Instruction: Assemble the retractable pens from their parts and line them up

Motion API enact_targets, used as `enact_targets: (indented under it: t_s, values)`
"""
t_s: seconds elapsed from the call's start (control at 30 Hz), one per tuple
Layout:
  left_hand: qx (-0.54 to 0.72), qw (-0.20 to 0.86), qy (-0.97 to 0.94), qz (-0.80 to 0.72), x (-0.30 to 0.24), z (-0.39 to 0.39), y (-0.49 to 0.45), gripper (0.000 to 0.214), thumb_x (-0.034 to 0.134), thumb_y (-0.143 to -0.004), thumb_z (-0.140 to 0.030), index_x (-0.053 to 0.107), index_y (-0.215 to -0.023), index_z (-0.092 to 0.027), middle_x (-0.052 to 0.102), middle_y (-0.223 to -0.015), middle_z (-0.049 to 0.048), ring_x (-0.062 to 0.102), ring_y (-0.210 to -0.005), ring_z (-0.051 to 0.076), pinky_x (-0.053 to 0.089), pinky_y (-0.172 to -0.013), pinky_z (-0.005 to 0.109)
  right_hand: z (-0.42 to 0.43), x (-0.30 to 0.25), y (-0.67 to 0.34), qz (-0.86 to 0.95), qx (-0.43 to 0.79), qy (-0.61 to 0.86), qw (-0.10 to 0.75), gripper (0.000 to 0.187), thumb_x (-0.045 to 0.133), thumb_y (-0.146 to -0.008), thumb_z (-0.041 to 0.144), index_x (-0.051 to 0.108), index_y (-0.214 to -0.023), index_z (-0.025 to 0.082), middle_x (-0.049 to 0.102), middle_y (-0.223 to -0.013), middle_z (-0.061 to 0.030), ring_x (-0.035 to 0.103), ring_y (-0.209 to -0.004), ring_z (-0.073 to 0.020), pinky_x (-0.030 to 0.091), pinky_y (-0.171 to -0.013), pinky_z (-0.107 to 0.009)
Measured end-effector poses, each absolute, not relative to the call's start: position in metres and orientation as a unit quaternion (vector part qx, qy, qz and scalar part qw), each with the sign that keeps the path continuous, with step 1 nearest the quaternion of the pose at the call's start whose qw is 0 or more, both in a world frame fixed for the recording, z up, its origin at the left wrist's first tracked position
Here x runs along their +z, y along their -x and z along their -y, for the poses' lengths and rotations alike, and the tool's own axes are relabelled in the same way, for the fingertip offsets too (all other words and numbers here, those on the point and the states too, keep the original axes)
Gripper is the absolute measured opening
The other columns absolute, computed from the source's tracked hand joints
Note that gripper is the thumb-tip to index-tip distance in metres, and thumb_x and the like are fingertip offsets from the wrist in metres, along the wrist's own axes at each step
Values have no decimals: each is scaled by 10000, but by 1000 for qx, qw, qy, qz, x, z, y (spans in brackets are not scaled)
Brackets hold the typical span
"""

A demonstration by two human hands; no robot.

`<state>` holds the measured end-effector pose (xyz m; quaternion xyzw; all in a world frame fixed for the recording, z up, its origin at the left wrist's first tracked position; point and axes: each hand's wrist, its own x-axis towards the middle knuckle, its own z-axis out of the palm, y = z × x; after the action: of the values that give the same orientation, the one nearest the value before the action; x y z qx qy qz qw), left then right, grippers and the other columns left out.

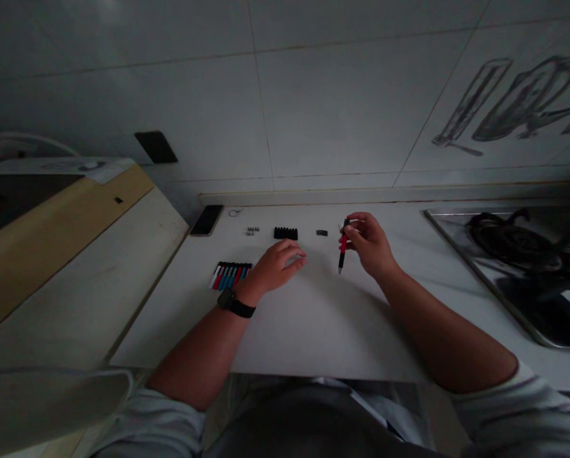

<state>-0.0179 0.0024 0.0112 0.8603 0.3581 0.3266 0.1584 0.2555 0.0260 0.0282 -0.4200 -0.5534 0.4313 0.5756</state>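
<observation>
1. Partly, our left hand (278,264) and its watch (226,299) block our view of the pen barrels (219,277), a white, red and blue row on the counter (313,324); the right end is hidden.
2. We cannot make out every one of the metal bits (252,230), nor separate the grey pieces (322,233) (dim light, tiny parts).
3. At the right edge the stove (562,318) is cut off; its metal-rimmed tray (481,277) holds a dark burner (504,235), blurred in shadow.
4. Our right hand (368,242) pinches a red-and-black pen (343,247) between thumb and fingers, tip down, to the right of the grey pieces; its top is partly covered by those fingers.
5. Our left hand is bare-palmed, thumb spread from curled fingers, just before the black grips (285,233); we cannot tell whether it touches the counter.
6. Behind the barrels lies a phone (207,220), near a ring (236,212).
</observation>
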Motion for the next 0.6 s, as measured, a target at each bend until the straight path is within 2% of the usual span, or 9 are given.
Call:
enact_targets:
  t_s: [0.33,0.6]
  values:
    - [305,151,-871,-355,11,-3,18,265,538,-1060,-412,708,-1121,-218,667,-1122,73,656,-1067,210,553,-975,413,-29,32,-262,564,420,424,571,430,740,-836,558,529,-1100,292,632,-894,26,642,-690,-134,592,-594,-295]
    - [302,154,-871,-355,14,-1,20,281,524,-1062,-422,711,-1103,-216,670,-1095,71,654,-1045,211,556,-966,418,-46,60,-318,552,302,459,627,401,671,-864,577,521,-1136,323,638,-926,16,644,-727,-141,584,-623,-281]
